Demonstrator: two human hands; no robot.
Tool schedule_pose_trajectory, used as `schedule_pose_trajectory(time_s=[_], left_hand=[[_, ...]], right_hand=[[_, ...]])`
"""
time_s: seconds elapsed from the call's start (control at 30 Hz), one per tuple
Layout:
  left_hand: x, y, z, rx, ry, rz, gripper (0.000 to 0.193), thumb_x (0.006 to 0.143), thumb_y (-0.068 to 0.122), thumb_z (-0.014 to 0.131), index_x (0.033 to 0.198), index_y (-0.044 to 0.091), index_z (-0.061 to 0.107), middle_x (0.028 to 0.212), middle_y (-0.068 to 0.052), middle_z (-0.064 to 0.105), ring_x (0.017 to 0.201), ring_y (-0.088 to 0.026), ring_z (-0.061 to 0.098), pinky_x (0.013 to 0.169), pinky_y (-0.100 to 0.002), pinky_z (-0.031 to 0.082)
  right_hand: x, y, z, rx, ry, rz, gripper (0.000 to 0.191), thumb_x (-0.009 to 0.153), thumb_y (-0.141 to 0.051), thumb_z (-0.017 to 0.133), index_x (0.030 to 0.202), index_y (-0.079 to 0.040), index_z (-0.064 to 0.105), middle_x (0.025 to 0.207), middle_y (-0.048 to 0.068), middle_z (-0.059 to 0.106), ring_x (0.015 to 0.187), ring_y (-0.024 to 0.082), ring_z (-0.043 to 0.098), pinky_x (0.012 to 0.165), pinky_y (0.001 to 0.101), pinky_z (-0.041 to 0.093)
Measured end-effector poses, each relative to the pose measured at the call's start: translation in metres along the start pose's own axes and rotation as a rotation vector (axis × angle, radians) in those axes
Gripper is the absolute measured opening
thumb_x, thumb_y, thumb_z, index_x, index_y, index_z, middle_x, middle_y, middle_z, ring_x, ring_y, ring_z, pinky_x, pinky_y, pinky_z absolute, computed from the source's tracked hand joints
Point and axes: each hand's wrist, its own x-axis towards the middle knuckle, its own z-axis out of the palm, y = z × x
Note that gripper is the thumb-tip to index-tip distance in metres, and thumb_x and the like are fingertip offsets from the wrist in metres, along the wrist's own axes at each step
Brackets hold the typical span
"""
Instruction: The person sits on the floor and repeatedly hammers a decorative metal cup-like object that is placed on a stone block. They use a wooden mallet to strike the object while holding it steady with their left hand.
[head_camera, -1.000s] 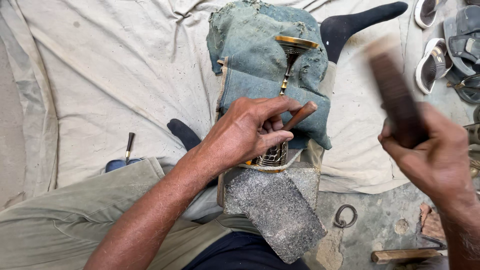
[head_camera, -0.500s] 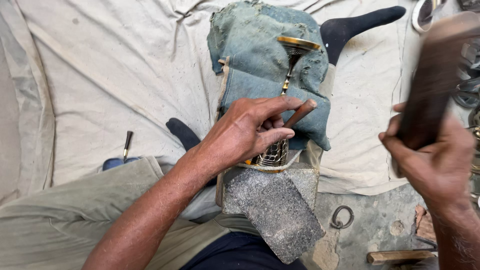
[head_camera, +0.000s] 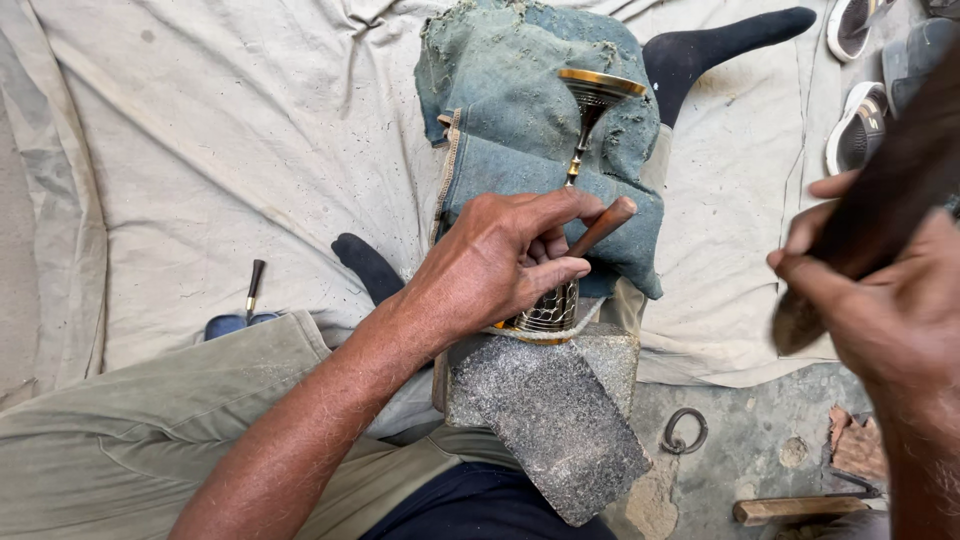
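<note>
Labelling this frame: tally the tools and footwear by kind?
Brown rod-shaped punch in left hand: 1
Dark wooden mallet in right hand: 1
Small dark-handled tool on cloth: 1
Black socks: 2
Grey-white sandals: 2
Total: 7

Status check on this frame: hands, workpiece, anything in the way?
Left hand pins wooden-handled punch on brass goblet. Right hand grips dark mallet, raised. Goblet lies on denim pad, stone block below. Nothing between.

One head camera, looking steeply down

The single view sits on the person's head and faces down over the lap, close to the left hand (head_camera: 500, 260) and right hand (head_camera: 880, 300), with the stone block (head_camera: 545, 410) near centre and pale cloth (head_camera: 200, 150) beyond
</note>
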Motion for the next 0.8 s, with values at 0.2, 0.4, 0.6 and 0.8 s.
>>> schedule_pose_trajectory(time_s=[0.2, 0.4, 0.6, 0.8], left_hand=[[-0.001, 0.0, -0.001, -0.016, 0.008, 0.011, 0.049, 0.083, 0.016, 0.085, 0.129, 0.018, 0.068, 0.076, 0.002, 0.07, 0.066, -0.009, 0.068, 0.057, -0.03, 0.058], [-0.002, 0.0, -0.004, -0.034, -0.018, 0.016, 0.048, 0.083, 0.015, 0.085, 0.129, 0.019, 0.068, 0.076, 0.002, 0.07, 0.067, -0.008, 0.068, 0.058, -0.029, 0.058], [-0.005, -0.001, -0.005, -0.053, -0.005, 0.042, 0.054, 0.084, 0.014, 0.083, 0.135, 0.02, 0.066, 0.08, 0.001, 0.07, 0.07, -0.009, 0.067, 0.063, -0.028, 0.061], [-0.009, -0.003, -0.004, -0.083, 0.029, 0.071, 0.051, 0.089, 0.014, 0.082, 0.137, 0.017, 0.064, 0.087, 0.0, 0.071, 0.075, -0.009, 0.069, 0.064, -0.027, 0.061]], right_hand=[[-0.004, 0.008, -0.011, -0.269, -0.063, -0.135, 0.038, 0.091, -0.006, 0.074, 0.128, -0.004, 0.065, 0.092, 0.009, 0.071, 0.083, 0.016, 0.07, 0.08, 0.0327, 0.061], [-0.005, 0.0, -0.01, -0.508, -0.049, -0.135, 0.038, 0.089, -0.004, 0.074, 0.126, -0.001, 0.068, 0.087, 0.012, 0.071, 0.07, 0.02, 0.069, 0.071, 0.0346, 0.06], [-0.011, -0.004, -0.009, -0.488, -0.065, -0.109, 0.036, 0.088, -0.002, 0.075, 0.124, -0.004, 0.068, 0.084, 0.008, 0.071, 0.063, 0.017, 0.067, 0.061, 0.0322, 0.057], [-0.01, -0.013, -0.011, -0.231, -0.028, -0.099, 0.041, 0.089, 0.005, 0.072, 0.128, -0.001, 0.061, 0.088, 0.007, 0.07, 0.07, 0.015, 0.068, 0.058, 0.0299, 0.056]])
